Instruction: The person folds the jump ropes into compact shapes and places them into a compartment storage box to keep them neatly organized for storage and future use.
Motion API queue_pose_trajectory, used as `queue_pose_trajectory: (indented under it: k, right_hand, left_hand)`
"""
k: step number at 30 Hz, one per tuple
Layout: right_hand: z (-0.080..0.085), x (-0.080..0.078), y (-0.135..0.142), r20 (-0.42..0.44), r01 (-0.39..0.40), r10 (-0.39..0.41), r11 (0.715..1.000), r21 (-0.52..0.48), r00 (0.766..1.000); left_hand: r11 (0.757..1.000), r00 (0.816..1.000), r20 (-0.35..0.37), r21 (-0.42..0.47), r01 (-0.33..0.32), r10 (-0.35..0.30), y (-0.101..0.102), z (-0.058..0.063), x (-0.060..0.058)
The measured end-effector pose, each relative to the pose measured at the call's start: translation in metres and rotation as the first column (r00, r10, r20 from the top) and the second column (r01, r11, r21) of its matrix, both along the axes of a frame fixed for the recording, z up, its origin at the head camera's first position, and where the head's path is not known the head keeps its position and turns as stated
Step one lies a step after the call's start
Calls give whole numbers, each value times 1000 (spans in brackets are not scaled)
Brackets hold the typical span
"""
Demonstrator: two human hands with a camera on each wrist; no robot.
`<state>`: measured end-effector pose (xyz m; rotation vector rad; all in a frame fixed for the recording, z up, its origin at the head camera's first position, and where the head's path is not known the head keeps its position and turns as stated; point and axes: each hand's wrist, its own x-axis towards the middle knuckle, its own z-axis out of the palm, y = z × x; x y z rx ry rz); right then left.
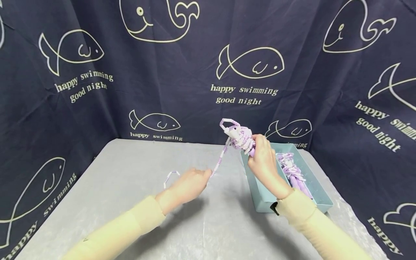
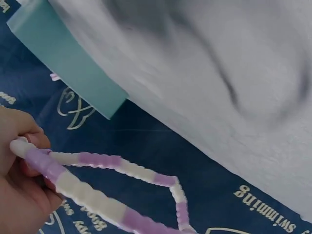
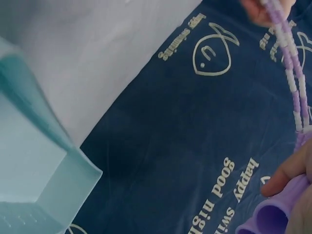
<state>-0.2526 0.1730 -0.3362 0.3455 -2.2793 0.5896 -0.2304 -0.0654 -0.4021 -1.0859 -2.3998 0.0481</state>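
Observation:
A purple-and-white beaded jump rope (image 1: 241, 139) is up in the air over the table, its coil wound into a bundle. My right hand (image 1: 264, 159) grips it by its purple handles (image 3: 275, 212), whose hollow ends show in the right wrist view. To the left, my left hand (image 1: 190, 186) pinches a double strand of the beads (image 2: 92, 197) drawn out from the bundle. A loose loop (image 1: 171, 174) of the rope shows beyond the left hand.
A light teal box (image 1: 264, 204) stands at the right of the table, under my right forearm. Inside it lies another bundled purple-and-white jump rope (image 1: 291, 169). The grey-white cloth (image 1: 130, 216) covers the table, and a dark blue curtain (image 1: 182, 79) hangs around it.

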Motion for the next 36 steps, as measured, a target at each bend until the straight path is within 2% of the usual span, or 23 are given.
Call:
queue_pose_trajectory:
  k: [5, 9, 14, 17, 21, 24, 29, 32, 36]
  right_hand:
    - [1, -9, 6, 4, 56, -56, 998, 13, 998]
    - [1, -13, 7, 45, 78, -79, 997, 30, 996]
    - [-2, -14, 5, 78, 94, -100, 993, 74, 992]
    - [-4, -14, 3, 58, 101, -108, 989, 106, 992]
    - [-8, -17, 2, -16, 132, -132, 975, 176, 991]
    - [-12, -19, 2, -95, 167, -148, 956, 241, 984]
    - [-17, -21, 2, -177, 196, -140, 914, 354, 974]
    - [-21, -18, 0, -177, 191, -122, 870, 455, 977]
    - [-28, -11, -5, -167, 174, -93, 801, 573, 982]
  left_hand:
    - [991, 998, -58, -131, -14, 7, 2, 8, 18]
    - [984, 990, -137, -178, 8, -33, 7, 16, 31]
    - [984, 954, -280, -169, 60, -106, 13, 25, 41]
    - [980, 927, -343, -177, 94, -151, 16, 29, 45]
    - [973, 895, -397, -188, 137, -203, 18, 38, 50]
    - [971, 878, -426, -188, 151, -219, 20, 47, 54]
    - [969, 872, -433, -191, 158, -228, 21, 63, 59]
    - [964, 865, -439, -208, 164, -242, 21, 74, 61]
    - [956, 842, -469, -245, 164, -265, 21, 92, 63]
